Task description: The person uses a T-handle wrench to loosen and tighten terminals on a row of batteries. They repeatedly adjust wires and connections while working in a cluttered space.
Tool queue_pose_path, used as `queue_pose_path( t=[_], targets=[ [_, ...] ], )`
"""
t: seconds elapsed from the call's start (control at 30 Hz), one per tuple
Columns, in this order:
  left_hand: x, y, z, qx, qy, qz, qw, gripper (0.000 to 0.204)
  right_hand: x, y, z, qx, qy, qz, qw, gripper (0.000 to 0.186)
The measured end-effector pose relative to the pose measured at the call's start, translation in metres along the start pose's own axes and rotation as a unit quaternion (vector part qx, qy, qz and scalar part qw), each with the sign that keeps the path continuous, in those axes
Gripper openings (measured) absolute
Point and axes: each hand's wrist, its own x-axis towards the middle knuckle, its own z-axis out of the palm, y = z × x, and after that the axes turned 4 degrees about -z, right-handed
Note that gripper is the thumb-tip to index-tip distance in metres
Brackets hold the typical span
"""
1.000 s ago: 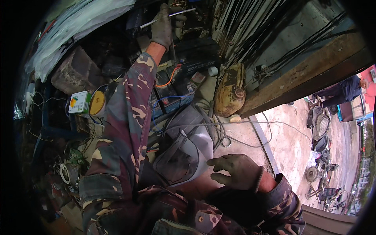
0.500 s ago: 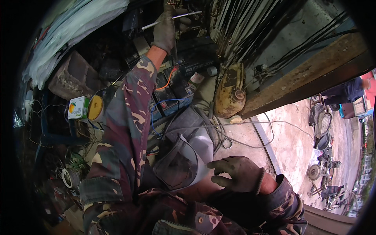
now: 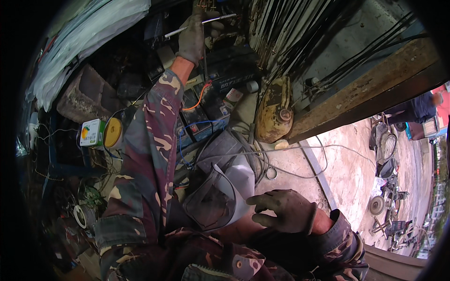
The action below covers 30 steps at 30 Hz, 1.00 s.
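My left hand (image 3: 191, 42), in a dirty grey work glove, reaches far forward over the batteries. It is closed round a T-handle wrench (image 3: 220, 18), whose crossbar sticks out on both sides and whose shaft points down toward a battery. Brass-coloured fittings (image 3: 206, 5) are just beyond its fingers. Below the shaft an orange wire (image 3: 200, 97) and a blue wire (image 3: 202, 122) run over dark batteries (image 3: 194, 110). My right hand (image 3: 284, 210), also gloved, hovers near my lap, fingers curved and apart, holding nothing. Close by its fingertips lies a see-through, dark-edged shield (image 3: 213, 201).
A grimy yellow jerrycan (image 3: 274, 110) stands beside a rusty beam (image 3: 361, 86). Grey cable (image 3: 300, 149) loops over the floor. At left are a concrete block (image 3: 84, 96), a green-white box (image 3: 92, 132) and a yellow-lidded tub (image 3: 112, 132). Another person (image 3: 417, 110) is at far right.
My left hand and the T-handle wrench have moved slightly left. The right hand keeps its curved, open pose. The whole view has shifted a little.
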Motion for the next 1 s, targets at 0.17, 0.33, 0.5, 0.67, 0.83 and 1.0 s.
queue_pose_path(
  t=[0.17,0.33,0.5,0.67,0.83,1.0],
  targets=[
    [0.002,-0.002,0.001,0.015,0.010,-0.022,1.000,0.065,0.000,-0.002,-0.001,-0.002,-0.017,0.022,1.000,0.041],
    [0.002,-0.004,0.001,-0.021,-0.006,-0.011,1.000,0.065,0.000,-0.003,-0.002,-0.010,-0.010,0.014,1.000,0.040],
    [0.005,-0.007,-0.005,-0.037,0.006,-0.021,0.999,0.062,-0.003,-0.001,-0.001,0.000,-0.004,0.015,1.000,0.039],
    [0.008,-0.009,-0.004,-0.058,-0.001,-0.011,0.998,0.061,-0.004,0.001,-0.001,-0.006,-0.007,0.009,1.000,0.040],
    [0.000,-0.008,-0.002,0.116,-0.011,0.045,0.992,0.056,-0.003,0.002,-0.002,-0.001,0.000,0.007,1.000,0.039],
    [0.012,0.006,-0.009,0.480,0.014,0.339,0.809,0.041,0.000,0.003,-0.005,-0.021,-0.015,0.015,1.000,0.039]
  ],
)
